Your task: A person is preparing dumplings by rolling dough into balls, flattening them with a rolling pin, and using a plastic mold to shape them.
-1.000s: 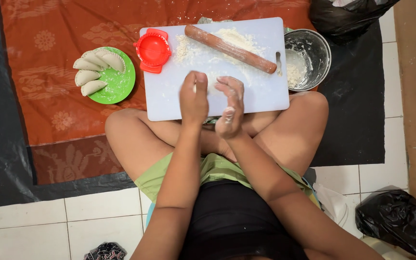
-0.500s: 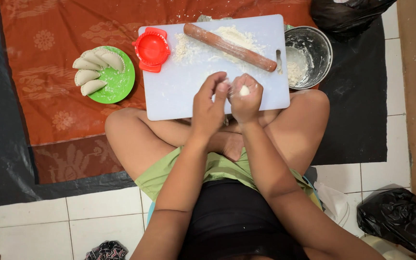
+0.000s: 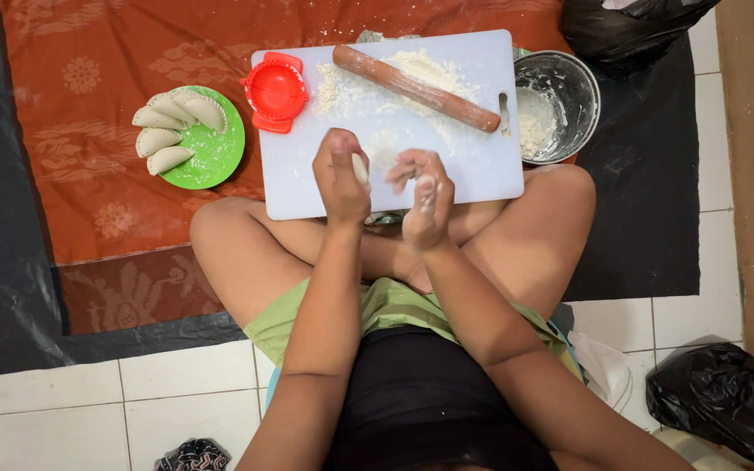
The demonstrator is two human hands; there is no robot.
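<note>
From left to right I see a green plate (image 3: 220,161) carrying four folded dumplings (image 3: 167,131), a red dumpling press (image 3: 277,90) lying open, and a floured white cutting board (image 3: 473,170) bearing a wooden rolling pin (image 3: 416,87); more shaping appears to remain. My left hand (image 3: 340,179) is raised over the board, its grip closed on a small dough piece (image 3: 360,167). My right hand (image 3: 425,201), floury, fingers loosely curled, holds nothing I can see. A metal bowl (image 3: 569,83) sits rightmost.
</note>
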